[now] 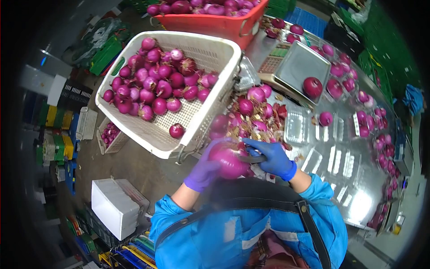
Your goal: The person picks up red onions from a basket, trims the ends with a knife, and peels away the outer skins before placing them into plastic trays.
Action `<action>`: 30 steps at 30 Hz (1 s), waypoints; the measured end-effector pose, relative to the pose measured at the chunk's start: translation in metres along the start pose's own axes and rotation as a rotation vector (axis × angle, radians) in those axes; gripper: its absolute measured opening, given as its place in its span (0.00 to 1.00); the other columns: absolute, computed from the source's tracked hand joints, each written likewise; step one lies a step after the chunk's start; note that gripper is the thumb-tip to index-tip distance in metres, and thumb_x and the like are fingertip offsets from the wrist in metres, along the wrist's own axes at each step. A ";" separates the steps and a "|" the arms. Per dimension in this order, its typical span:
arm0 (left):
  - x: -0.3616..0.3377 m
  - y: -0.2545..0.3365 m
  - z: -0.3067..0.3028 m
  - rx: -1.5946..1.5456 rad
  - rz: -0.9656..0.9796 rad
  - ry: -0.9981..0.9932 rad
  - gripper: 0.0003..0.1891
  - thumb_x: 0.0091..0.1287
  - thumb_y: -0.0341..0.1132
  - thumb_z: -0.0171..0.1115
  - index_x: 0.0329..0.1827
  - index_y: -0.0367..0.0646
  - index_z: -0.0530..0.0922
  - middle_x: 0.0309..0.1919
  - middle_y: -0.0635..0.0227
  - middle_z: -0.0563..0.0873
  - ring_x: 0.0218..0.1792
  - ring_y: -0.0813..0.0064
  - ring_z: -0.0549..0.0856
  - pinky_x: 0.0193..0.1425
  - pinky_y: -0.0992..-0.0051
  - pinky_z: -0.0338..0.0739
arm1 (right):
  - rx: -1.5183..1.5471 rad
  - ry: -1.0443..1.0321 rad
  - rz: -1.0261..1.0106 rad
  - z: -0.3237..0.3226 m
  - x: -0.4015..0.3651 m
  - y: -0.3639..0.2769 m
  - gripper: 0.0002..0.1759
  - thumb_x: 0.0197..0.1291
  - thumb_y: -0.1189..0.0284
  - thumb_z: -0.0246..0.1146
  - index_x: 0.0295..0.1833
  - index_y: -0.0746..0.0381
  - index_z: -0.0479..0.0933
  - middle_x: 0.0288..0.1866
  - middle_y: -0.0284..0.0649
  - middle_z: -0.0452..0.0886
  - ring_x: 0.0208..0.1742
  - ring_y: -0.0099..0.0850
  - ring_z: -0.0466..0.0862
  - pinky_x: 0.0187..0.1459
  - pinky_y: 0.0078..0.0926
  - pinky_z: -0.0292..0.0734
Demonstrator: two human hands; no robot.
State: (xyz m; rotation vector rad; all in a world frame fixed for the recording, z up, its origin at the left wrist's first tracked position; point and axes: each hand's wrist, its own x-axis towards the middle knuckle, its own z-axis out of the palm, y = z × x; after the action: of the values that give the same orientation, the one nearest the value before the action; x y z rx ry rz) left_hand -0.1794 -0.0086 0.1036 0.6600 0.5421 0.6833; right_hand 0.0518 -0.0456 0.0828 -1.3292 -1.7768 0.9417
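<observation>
My left hand (pixel 205 168), in a purple-blue glove, grips a large red onion (pixel 229 162) in front of my apron. In my gloved right hand (pixel 275 159) is a small knife (pixel 253 158), its blade against the onion's right side. Just beyond my hands lies a pile of red onions with loose skins and trimmings (pixel 260 121) on the metal table. The big white basket (pixel 150 145) to my left holds many red onions, and its near end shows bare floor around a single onion (pixel 176 130).
A red tub (pixel 210 26) of onions stands behind the basket. On the metal table (pixel 322 184) are a scale (pixel 302 67) with one onion on its pan, clear plastic trays (pixel 297 126) and several packed onions along the right. A white box (pixel 109 208) sits at lower left.
</observation>
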 end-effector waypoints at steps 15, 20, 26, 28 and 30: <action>0.000 -0.049 -0.021 0.451 0.126 0.053 0.46 0.34 0.38 0.78 0.60 0.44 0.62 0.55 0.64 0.72 0.57 0.68 0.73 0.63 0.67 0.68 | -0.366 -0.055 -0.013 0.034 -0.009 0.020 0.44 0.40 0.74 0.67 0.68 0.48 0.62 0.35 0.45 0.79 0.31 0.41 0.81 0.29 0.36 0.76; 0.008 -0.059 -0.032 0.488 0.169 0.153 0.44 0.36 0.35 0.77 0.59 0.44 0.63 0.55 0.64 0.72 0.58 0.68 0.73 0.63 0.68 0.68 | -0.374 -0.050 0.030 0.050 -0.005 0.057 0.42 0.42 0.72 0.67 0.68 0.49 0.61 0.39 0.46 0.79 0.32 0.42 0.82 0.30 0.37 0.76; 0.004 -0.047 -0.032 0.286 0.083 0.018 0.45 0.39 0.40 0.78 0.60 0.42 0.62 0.55 0.61 0.71 0.58 0.65 0.72 0.62 0.65 0.69 | -0.499 0.013 0.116 0.024 -0.013 0.093 0.36 0.45 0.71 0.66 0.64 0.52 0.66 0.36 0.47 0.81 0.30 0.42 0.82 0.32 0.35 0.77; 0.002 -0.038 -0.022 0.295 0.246 0.040 0.46 0.37 0.41 0.78 0.60 0.43 0.61 0.55 0.62 0.71 0.57 0.66 0.73 0.61 0.66 0.71 | -0.545 0.048 0.210 0.013 -0.007 0.092 0.32 0.49 0.69 0.65 0.63 0.53 0.67 0.34 0.46 0.82 0.28 0.39 0.82 0.32 0.34 0.77; 0.006 -0.031 -0.008 0.268 0.230 0.115 0.48 0.35 0.43 0.78 0.61 0.43 0.61 0.56 0.62 0.70 0.58 0.66 0.72 0.62 0.66 0.70 | 0.015 -0.121 0.368 0.006 -0.007 0.076 0.26 0.58 0.62 0.61 0.60 0.60 0.70 0.32 0.43 0.83 0.31 0.32 0.83 0.33 0.31 0.76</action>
State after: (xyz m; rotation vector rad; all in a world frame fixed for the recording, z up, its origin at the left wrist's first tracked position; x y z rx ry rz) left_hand -0.1684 -0.0193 0.0749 0.9479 0.6778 0.8766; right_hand 0.0822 -0.0380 0.0134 -1.6553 -1.6369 1.2531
